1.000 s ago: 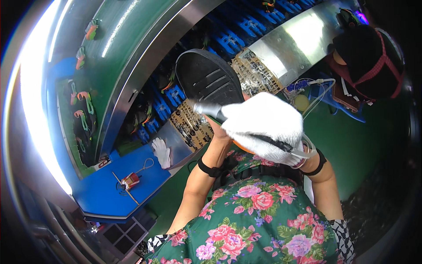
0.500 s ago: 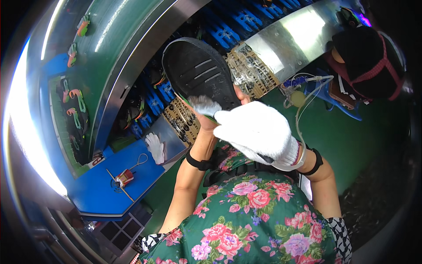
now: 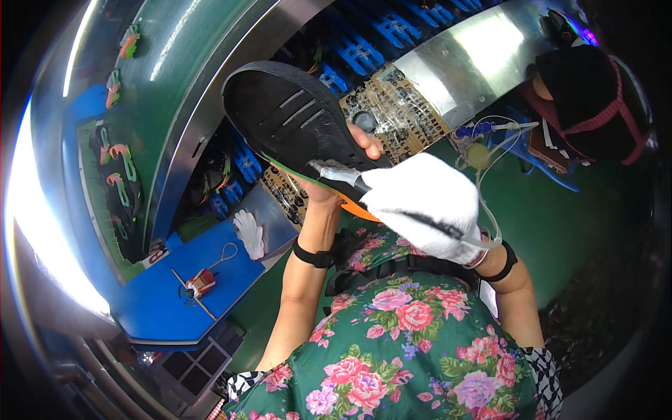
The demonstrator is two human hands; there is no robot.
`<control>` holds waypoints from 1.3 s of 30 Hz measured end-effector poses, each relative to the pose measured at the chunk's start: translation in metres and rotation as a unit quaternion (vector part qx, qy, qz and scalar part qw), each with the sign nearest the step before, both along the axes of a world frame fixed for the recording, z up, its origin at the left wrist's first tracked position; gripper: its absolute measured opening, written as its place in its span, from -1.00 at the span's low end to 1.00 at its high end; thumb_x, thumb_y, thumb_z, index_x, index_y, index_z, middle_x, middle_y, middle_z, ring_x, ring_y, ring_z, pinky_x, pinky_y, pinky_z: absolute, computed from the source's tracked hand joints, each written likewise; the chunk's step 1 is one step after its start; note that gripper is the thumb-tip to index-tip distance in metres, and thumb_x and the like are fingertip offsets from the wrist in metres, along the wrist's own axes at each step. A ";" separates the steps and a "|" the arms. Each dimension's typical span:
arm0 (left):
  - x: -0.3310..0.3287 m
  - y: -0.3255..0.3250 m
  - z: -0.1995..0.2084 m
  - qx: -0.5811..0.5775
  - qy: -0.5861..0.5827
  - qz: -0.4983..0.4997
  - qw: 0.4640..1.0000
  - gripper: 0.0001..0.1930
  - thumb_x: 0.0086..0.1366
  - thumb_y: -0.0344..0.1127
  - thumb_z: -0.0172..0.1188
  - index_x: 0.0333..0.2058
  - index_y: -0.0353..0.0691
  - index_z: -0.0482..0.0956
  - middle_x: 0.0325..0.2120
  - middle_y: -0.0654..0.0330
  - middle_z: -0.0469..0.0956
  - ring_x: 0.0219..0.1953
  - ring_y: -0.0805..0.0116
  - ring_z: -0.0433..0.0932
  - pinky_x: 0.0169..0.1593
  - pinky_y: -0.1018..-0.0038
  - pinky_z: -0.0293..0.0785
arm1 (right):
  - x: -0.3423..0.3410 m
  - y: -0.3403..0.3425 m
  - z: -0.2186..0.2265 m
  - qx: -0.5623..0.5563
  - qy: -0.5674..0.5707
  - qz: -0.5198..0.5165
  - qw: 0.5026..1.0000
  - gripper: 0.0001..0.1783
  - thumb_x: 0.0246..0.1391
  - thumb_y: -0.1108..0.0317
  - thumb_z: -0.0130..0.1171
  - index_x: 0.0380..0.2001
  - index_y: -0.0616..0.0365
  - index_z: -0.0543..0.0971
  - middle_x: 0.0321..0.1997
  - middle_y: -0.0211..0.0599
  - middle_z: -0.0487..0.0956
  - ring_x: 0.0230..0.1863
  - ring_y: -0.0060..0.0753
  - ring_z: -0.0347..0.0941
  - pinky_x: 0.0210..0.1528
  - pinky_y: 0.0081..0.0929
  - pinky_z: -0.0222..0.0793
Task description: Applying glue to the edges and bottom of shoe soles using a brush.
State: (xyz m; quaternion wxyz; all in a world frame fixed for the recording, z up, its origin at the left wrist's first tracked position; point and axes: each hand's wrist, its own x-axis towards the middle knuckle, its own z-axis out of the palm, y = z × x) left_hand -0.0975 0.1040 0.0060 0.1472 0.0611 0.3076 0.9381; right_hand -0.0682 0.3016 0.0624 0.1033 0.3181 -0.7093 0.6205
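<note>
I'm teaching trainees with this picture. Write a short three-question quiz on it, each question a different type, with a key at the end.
1. True or false: the bare left hand holds the pale-bristled brush with a dark handle.
2. Which colours show along the lower edge of the black shoe sole? A) pink and blue; B) green and orange; C) white and yellow.
3. Fill in: in this view, the loose white fabric glove lies to the ____ of the left hand.

Key: 1. False: the white-gloved right hand holds it. 2. B. 3. left.

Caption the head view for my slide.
Gloved right hand holds a brush against a black shoe sole gripped in the bare left hand.
</note>
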 end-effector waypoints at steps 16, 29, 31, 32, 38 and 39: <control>-0.011 0.005 0.009 0.013 0.058 0.119 0.991 -0.13 0.27 0.53 0.03 -0.10 -0.37 0.55 -0.25 0.06 0.60 -0.20 0.17 0.61 0.04 0.16 0.44 | 0.000 -0.001 -0.004 -0.028 -0.035 0.007 0.999 -0.72 -0.07 0.55 0.45 -0.20 0.25 0.72 -0.16 -0.15 0.73 -0.24 -0.22 0.64 -0.21 -0.35 0.54; -0.021 -0.004 0.006 -0.006 0.093 0.100 0.991 -0.05 0.21 0.61 -0.01 -0.06 -0.38 0.53 -0.22 0.04 0.58 -0.19 0.16 0.58 0.06 0.13 0.47 | 0.000 0.004 -0.006 -0.036 -0.060 -0.018 0.997 -0.76 -0.09 0.57 0.46 -0.27 0.26 0.73 -0.19 -0.11 0.73 -0.24 -0.18 0.66 -0.19 -0.34 0.56; -0.023 -0.004 0.007 0.011 0.089 0.097 0.991 -0.05 0.21 0.61 -0.01 -0.06 -0.37 0.53 -0.22 0.03 0.57 -0.18 0.16 0.58 0.07 0.13 0.48 | 0.000 0.004 -0.008 -0.047 -0.039 -0.026 0.998 -0.72 -0.08 0.57 0.46 -0.22 0.29 0.72 -0.16 -0.12 0.73 -0.22 -0.17 0.65 -0.20 -0.32 0.54; -0.024 -0.004 0.007 -0.004 0.103 0.094 0.990 -0.06 0.22 0.60 -0.01 -0.05 -0.36 0.53 -0.22 0.03 0.57 -0.19 0.15 0.58 0.07 0.12 0.48 | 0.000 0.005 -0.008 -0.024 -0.029 -0.013 0.999 -0.73 -0.08 0.57 0.46 -0.23 0.29 0.72 -0.15 -0.14 0.73 -0.22 -0.19 0.65 -0.20 -0.33 0.54; -0.026 -0.003 0.007 -0.012 0.102 0.110 0.989 -0.07 0.21 0.61 -0.01 -0.06 -0.33 0.53 -0.22 0.03 0.57 -0.20 0.16 0.58 0.05 0.13 0.47 | 0.001 0.005 -0.012 -0.104 -0.162 -0.002 0.981 -0.74 -0.07 0.57 0.46 -0.23 0.24 0.73 -0.17 -0.15 0.73 -0.19 -0.23 0.66 -0.12 -0.35 0.57; -0.026 -0.003 0.007 -0.008 0.097 0.117 0.988 -0.07 0.20 0.62 -0.01 -0.06 -0.32 0.53 -0.22 0.04 0.57 -0.20 0.16 0.57 0.04 0.14 0.47 | 0.001 0.005 -0.012 -0.072 -0.108 -0.018 0.991 -0.74 -0.06 0.57 0.46 -0.22 0.24 0.73 -0.17 -0.15 0.73 -0.19 -0.23 0.66 -0.12 -0.35 0.57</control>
